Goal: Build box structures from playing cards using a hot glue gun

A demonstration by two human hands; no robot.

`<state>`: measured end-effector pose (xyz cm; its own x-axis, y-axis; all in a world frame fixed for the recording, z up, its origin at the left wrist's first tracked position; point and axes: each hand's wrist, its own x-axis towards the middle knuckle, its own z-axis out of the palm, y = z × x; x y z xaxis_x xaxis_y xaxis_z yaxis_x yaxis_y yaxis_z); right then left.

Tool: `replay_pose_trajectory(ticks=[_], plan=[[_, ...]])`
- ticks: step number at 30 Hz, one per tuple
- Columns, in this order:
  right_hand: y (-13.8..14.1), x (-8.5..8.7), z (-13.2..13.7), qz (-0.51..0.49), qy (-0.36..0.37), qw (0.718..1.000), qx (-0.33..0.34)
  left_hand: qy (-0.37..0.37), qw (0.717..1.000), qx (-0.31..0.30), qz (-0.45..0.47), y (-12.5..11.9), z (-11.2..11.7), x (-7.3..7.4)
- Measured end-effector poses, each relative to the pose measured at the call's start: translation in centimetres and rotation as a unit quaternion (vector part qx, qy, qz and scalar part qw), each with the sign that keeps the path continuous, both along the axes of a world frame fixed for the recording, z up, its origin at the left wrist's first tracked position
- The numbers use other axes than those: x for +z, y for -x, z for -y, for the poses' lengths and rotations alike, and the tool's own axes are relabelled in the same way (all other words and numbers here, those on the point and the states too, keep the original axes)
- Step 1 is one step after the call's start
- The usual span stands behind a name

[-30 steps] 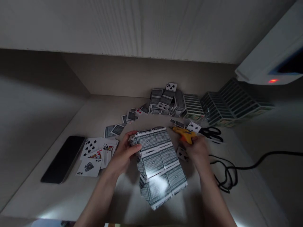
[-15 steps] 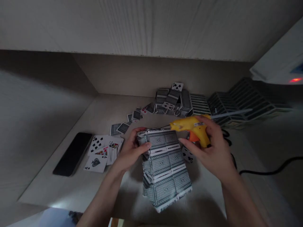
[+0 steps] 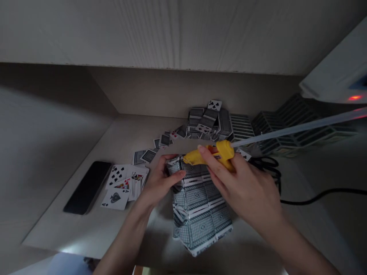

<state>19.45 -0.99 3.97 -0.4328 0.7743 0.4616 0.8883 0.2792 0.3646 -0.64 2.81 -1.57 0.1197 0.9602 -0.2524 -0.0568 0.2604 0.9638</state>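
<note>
A box-like structure built of playing cards (image 3: 197, 196), patterned backs outward, stands tilted in front of me. My left hand (image 3: 160, 179) grips its upper left corner, thumb on the near face and fingers behind. In my right hand (image 3: 243, 183) is a yellow glue gun (image 3: 197, 156), its front end at the structure's top left edge. A long translucent glue stick (image 3: 286, 131) sticks out of the gun's rear toward the right. The nozzle tip is hard to make out against the cards, and my fingers hide the trigger.
Left of the structure lie a black phone (image 3: 87, 187) and a face-up pile of cards (image 3: 116, 198). Loose cards (image 3: 149, 155) trail back to a heap of cards (image 3: 209, 120). Folded slatted pieces (image 3: 286, 126) and a black cable (image 3: 321, 196) lie at right. A shelf board (image 3: 172, 34) hangs overhead.
My right hand has moved left and turned the glue gun, bringing its front end to the structure's upper left edge. The glue stick swung nearer. My left hand keeps its hold.
</note>
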Motion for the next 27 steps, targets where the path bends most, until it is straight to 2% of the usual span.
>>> replay_pose_trajectory(ticks=[3,12,20,27], plan=[[0.1,-0.1,0.2,-0.015,0.011,1.000,0.000,-0.003,1.000,0.005,-0.011,0.0,0.0,0.2],[0.2,-2.0,0.2,-0.161,0.057,0.985,0.013,0.019,1.000,0.008,0.013,0.2,0.0,0.1],[0.5,-1.8,0.7,-0.178,0.065,0.982,0.000,0.017,1.000,0.001,0.006,0.3,-0.1,-0.1],[0.1,-1.6,0.7,-0.198,0.075,0.977,0.008,0.034,0.997,-0.029,0.057,0.6,0.1,0.0]])
